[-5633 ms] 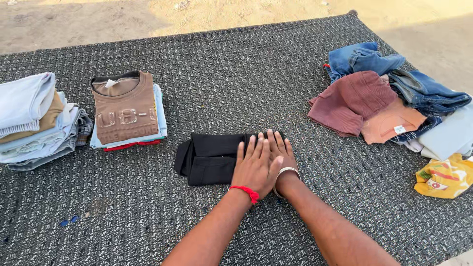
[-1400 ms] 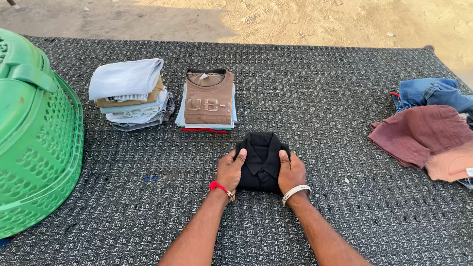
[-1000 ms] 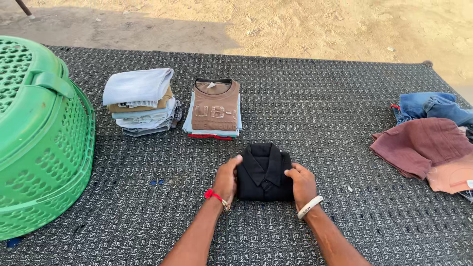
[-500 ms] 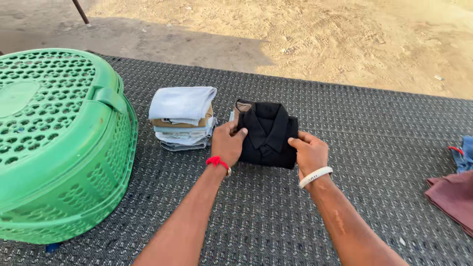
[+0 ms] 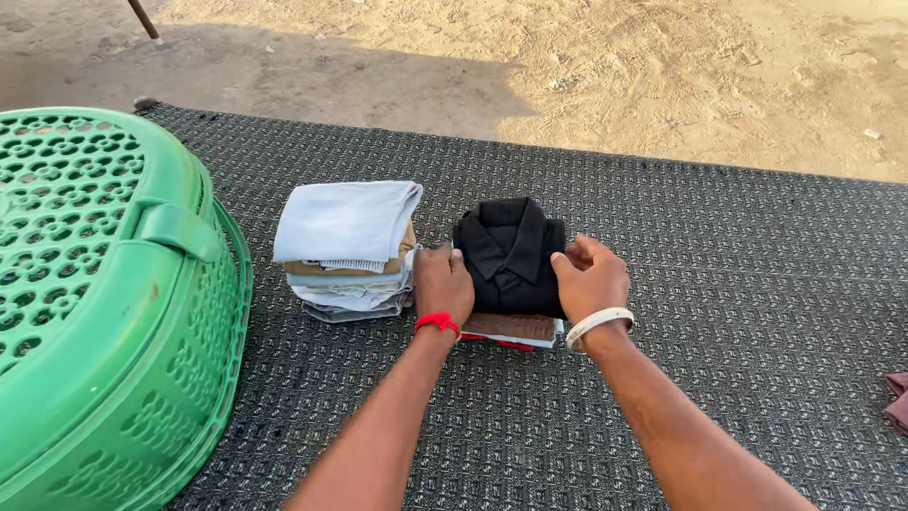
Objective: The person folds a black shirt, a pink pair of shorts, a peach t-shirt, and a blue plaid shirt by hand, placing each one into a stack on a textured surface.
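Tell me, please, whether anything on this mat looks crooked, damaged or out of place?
Nothing stands out. The folded black shirt sits squarely on its stack, held at both sides by the left hand and right hand. The neighbouring pile is neat, and the green basket rests dome-up on the mat.

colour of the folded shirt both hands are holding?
Black, collar up; the folded shirt shows best in the head view, between the left hand and right hand.

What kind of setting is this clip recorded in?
Likely an outdoor yard used for sorting laundry: bare sandy ground lies beyond a dark woven cot surface holding stacks of folded clothes and a green plastic laundry basket.
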